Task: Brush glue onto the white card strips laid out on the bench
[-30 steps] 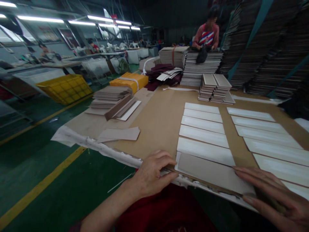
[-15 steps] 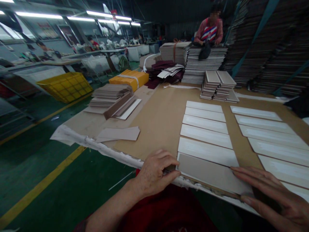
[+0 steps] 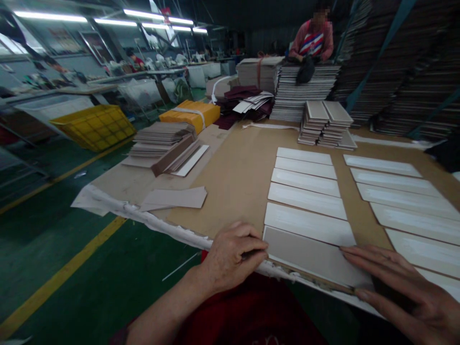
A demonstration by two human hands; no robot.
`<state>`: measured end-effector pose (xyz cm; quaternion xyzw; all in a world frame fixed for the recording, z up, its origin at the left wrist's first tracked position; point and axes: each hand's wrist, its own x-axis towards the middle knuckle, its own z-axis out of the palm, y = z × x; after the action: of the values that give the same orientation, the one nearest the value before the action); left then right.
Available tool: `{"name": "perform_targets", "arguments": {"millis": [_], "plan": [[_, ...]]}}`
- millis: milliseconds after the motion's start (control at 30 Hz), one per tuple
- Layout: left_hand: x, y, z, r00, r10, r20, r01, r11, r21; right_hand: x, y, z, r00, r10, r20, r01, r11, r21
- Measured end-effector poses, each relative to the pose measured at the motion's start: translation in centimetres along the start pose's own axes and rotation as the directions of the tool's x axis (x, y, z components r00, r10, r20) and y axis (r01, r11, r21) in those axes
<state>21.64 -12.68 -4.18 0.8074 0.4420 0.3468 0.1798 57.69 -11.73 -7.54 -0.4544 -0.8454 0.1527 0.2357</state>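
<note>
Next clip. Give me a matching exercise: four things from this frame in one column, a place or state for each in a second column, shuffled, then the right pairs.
Things:
1. grey board
2. yellow crate
3. left hand
4. yellow bundle

Places or states:
A. on the green floor, left of the table
B. tied with a white strap, at the table's far left
C. at the table's near edge, on the board's left end
D. nearest in the left column of strips, under both hands

Pairs: 1-D, 2-A, 3-C, 4-B

I note a matt grey cardboard strip (image 3: 316,256) nearest me, white-coated strips (image 3: 307,194) with a streaky sheen, and brown kraft paper covering the tabletop (image 3: 237,182).
</note>
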Motion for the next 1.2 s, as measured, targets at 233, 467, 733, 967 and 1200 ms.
{"name": "perform_targets", "arguments": {"millis": [233,467,733,967,1200], "plan": [[0.0,-0.1,0.0,1.000,-0.015,0.007,0.015,1.000,0.005,0.2,-0.3,-0.2,1.000,-0.005,-0.017,0.005,1.000,-0.003],[0.1,0.0,0.0,1.000,-0.027,0.009,0.027,0.999,0.020,0.3,-0.5,-0.3,0.999,0.007,-0.039,-0.006,0.999,0.044],[0.2,0.0,0.0,0.997,-0.075,0.016,0.075,0.997,0.007,0.4,0.0,-0.2,1.000,0.028,-0.002,-0.028,0.999,0.038],[0.2,-0.2,-0.1,0.991,-0.117,0.060,0.119,0.993,-0.016,1.2,-1.8,-1.2,0.999,0.043,0.026,-0.044,0.998,0.048],[0.3,-0.4,-0.2,0.992,-0.100,0.073,0.102,0.994,-0.027,1.7,-3.4,-2.0,0.996,0.076,0.047,-0.080,0.993,0.083]]}}
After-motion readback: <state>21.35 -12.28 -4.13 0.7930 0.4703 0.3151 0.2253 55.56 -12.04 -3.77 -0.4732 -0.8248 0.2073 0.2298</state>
